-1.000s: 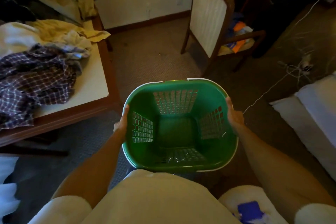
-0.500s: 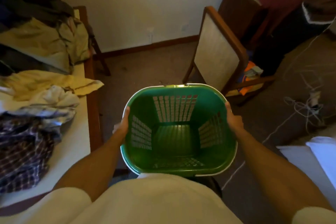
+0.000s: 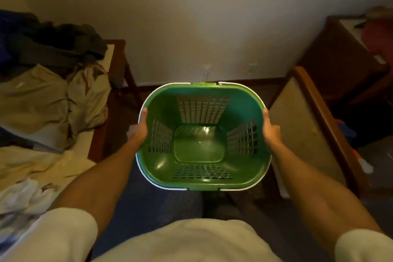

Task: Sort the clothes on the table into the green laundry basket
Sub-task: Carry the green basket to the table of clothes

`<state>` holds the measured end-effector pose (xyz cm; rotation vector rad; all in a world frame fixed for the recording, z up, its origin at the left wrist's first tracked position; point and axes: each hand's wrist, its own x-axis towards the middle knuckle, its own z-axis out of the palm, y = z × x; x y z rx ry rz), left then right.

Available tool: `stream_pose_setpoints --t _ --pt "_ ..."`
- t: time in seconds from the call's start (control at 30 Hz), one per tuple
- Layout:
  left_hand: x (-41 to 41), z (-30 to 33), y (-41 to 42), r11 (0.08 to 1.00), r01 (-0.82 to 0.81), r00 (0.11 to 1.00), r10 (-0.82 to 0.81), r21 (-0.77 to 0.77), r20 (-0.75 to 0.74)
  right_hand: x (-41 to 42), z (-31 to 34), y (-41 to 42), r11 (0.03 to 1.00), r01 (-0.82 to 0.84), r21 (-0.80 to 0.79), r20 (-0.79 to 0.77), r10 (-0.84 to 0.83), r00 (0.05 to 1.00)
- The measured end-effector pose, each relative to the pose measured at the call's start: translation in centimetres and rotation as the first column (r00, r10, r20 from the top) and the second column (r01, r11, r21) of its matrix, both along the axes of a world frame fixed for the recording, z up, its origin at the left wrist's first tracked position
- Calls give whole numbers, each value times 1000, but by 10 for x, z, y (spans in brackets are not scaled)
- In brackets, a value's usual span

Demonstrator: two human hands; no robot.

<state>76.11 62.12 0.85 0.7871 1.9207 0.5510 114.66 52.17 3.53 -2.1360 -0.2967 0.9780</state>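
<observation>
Head view: we hold the green laundry basket [image 3: 203, 136] in front of our body, above the floor, with its mouth facing up and nothing inside. Our left hand [image 3: 139, 126] grips the left rim, thumb lying along the top edge; our right hand [image 3: 270, 128] grips the right rim in the same manner. The clothes [image 3: 49, 100] lie heaped on the desk [image 3: 116, 61] to our left: dark garments at the far end, beige pieces in the middle, pale yellow and white cloth nearest us. The heap is well apart from the basket, with the brown wooden edge of the desk between them. Just beside the basket on the right stands a wooden chair [image 3: 306, 125], its padded back turned to us. A dark wooden cabinet [image 3: 340, 53] stands farther right against the pale wall [image 3: 191, 17]. A brown skirting board runs along the wall base behind the basket
</observation>
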Motion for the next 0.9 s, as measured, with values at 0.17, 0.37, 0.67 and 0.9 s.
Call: stream_pose_setpoints --t 0.17,0.37,0.67,0.9 --pt "41 -16 124 993 -105 994 104 -54 -34 44 -19 152 997 -66 -34 -53 65 997" --pt "60 -41 221 964 -224 974 215 -141 -75 65 -48 284 984 -136 -112 -88 126 988" --pt "68 -163 353 934 -259 961 222 -246 -168 73 -172 417 960 -143 -239 -84 127 988" --pt "66 -258 400 964 -213 953 168 -162 -253 76 -271 459 939 -205 -276 -64 195 979"
